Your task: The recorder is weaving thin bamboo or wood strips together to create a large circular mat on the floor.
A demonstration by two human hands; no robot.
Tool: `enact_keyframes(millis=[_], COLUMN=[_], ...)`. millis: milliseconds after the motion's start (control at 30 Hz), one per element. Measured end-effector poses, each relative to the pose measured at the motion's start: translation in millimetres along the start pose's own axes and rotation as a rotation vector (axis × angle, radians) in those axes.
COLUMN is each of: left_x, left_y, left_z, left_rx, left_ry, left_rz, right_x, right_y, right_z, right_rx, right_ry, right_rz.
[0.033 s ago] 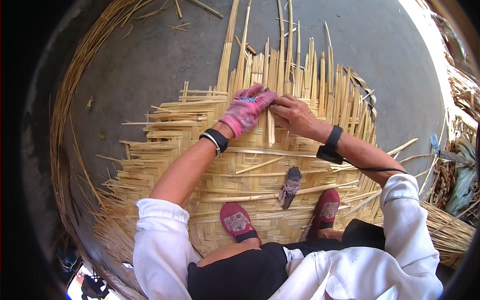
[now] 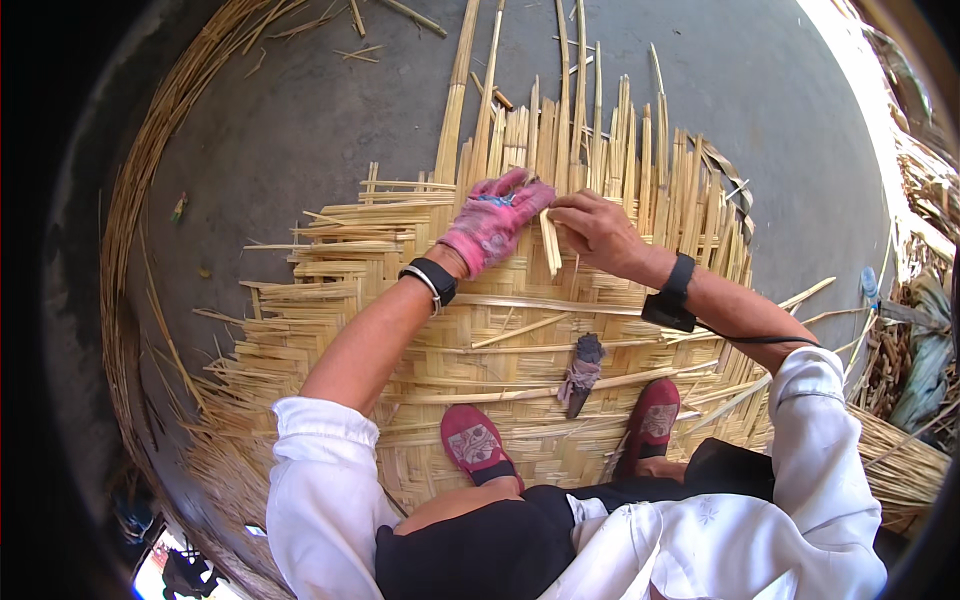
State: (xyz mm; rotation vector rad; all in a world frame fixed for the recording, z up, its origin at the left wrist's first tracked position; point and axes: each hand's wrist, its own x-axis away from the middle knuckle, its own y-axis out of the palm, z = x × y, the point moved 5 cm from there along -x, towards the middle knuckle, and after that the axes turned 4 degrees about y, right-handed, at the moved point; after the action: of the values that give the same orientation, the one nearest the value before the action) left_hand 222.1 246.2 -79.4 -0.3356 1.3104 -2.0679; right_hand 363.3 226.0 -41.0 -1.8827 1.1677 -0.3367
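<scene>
A woven mat of pale split reed strips (image 2: 415, 345) spreads under my feet and hands, its far edge ending in loose upright strips. My left hand (image 2: 497, 222), in a stained pink glove, is closed at that far edge around the folded part of a reed strip (image 2: 551, 248). Beside it, my bare right hand (image 2: 608, 238) pinches the same strip, whose short free end points back toward me. The fingertips partly hide the fold. Between my feet, a small pointed tool (image 2: 582, 372) with a cloth-wrapped handle lies on the mat.
My red shoes (image 2: 478, 440) stand on the mat's near part. Several long strips (image 2: 455, 110) reach out over the grey floor (image 2: 290, 130). A bundle of thin stalks (image 2: 150, 180) curves along the left. Dry husks (image 2: 925, 190) and another stalk bundle (image 2: 900, 460) lie at the right.
My right hand has shifted slightly to the right, and the strip's free end has swung a little right and up. My left hand has stayed in place.
</scene>
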Motion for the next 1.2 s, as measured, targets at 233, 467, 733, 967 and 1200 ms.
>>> enact_keyframes(millis=[233, 467, 733, 967, 1200], left_x=[0, 1, -2, -4, -7], left_y=[6, 8, 1, -3, -7], left_z=[1, -2, -7, -6, -13], left_rx=[-0.084, -0.059, 0.024, 0.068, 0.246], left_ry=[0.002, 0.017, 0.087, 0.054, 0.024], left_rz=[-0.147, -0.073, -0.075, -0.078, -0.017], right_x=[17, 18, 16, 18, 20], right_y=[18, 50, 54, 54, 60], right_z=[6, -3, 2, 3, -4], right_rx=[-1.079, -1.43, -1.286, -0.963, -0.936], right_ry=[1.055, 1.298, 1.309, 0.979, 0.958], right_rz=[-0.481, -0.509, -0.549, -0.209, 0.049])
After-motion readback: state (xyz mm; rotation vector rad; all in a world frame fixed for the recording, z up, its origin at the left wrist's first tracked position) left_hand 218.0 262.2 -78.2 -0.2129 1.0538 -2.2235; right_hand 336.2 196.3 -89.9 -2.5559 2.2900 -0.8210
